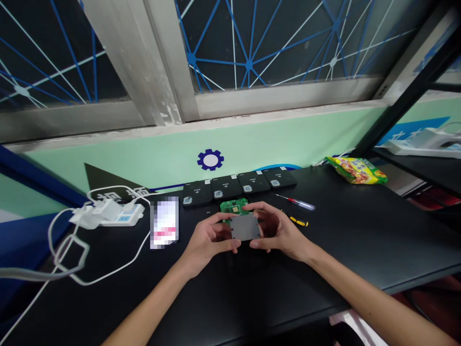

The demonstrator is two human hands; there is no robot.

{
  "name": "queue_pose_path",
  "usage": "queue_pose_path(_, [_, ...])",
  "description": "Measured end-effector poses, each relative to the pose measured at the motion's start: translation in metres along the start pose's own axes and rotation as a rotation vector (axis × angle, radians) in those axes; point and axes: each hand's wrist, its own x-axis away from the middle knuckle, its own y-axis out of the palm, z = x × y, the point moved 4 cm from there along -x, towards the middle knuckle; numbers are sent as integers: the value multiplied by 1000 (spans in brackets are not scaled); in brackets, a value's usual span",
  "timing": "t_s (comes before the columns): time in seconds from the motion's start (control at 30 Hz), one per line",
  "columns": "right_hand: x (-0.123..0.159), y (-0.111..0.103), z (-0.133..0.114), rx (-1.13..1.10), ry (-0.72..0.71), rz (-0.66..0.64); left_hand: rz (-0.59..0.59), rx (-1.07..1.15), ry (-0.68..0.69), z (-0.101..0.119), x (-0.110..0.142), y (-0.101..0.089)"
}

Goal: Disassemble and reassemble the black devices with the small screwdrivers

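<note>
The gray plate [245, 228] is on the near side of the green board [234, 207], and it hides part of the board. The left hand [205, 240] has its fingers closed on one side edge of the plate, and the right hand [284, 233] has its fingers closed on the other. Holding it by both sides likely makes it easy to tip and leaves its flat face free. Four black boxes [254, 182] sit in a row behind the board, maybe to leave room on the bench [324, 283]. Right of the board lie a screwdriver [302, 204] and a yellow and black tool [300, 221], partly hidden by the right hand. Left of the board are a blurred-out bright thing [165, 223] and a power strip [124, 215] with loopy white cords.
</note>
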Motion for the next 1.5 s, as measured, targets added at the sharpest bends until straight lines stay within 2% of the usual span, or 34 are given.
queue_pose_path(0.17, [1,3,3,8,-4,32,-9,35,-19,-2,2,4])
queue_pose_path(0.37, [1,-1,5,18,-2,70,-53,-25,-3,-1,3,3])
queue_pose_path(0.57, [0,-5,-1,53,-45,86,33,-198,125,8,0,-10])
queue_pose_path(0.67, [1,-4,-1,84,-66,78,60,-236,146,10,0,-12])
queue_pose_path(0.77, [4,-4,-2,198,-111,82,43,-238,125,10,2,-8])
queue_pose_path(0.93, [7,0,-13,529,-314,48,-37,-161,76,10,5,2])
queue_pose_path(1.13, [10,5,-12,778,-383,27,-56,-188,23,4,5,5])
queue_pose_path(1.33, [9,6,-4,794,-421,50,19,-279,-32,-5,4,-1])
queue_pose_path(1.5, [7,7,-9,757,-403,75,90,-264,-39,-2,3,-4])
